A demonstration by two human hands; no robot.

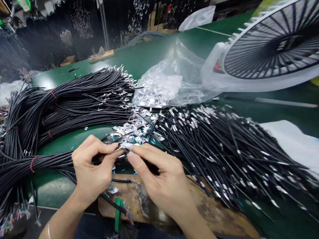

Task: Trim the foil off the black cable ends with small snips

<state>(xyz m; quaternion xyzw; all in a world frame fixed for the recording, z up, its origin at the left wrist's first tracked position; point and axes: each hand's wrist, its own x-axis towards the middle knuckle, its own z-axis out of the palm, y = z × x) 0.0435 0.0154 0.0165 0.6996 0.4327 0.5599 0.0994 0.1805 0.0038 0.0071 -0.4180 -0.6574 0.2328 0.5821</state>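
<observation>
A worker's left hand (91, 169) and right hand (162, 183) meet fingertip to fingertip above a green bench (156, 59). Both pinch a small, crinkled silver metal shell (126, 146), held over the far edge of a scarred wooden board (211, 212). The shell lies roughly crosswise, its long axis running from one hand to the other. The fingers cover its ends, so whether a cable sits in it cannot be told.

Just beyond the fingertips spreads a loose heap of like shells (138, 132), glinting and sharp-edged (more fill the clear plastic bag (167, 81) behind). To the left, a thick bundle of smooth black cables (70, 101), cinched by red bands, curves toward the near edge, its metal-tipped ends fanned out. To the right, loose cables (232, 153) lie splayed, their tips pointing at the heap. A white fan (289, 39) with dark spokes leans over the far right, above white sheeting (306, 150).
</observation>
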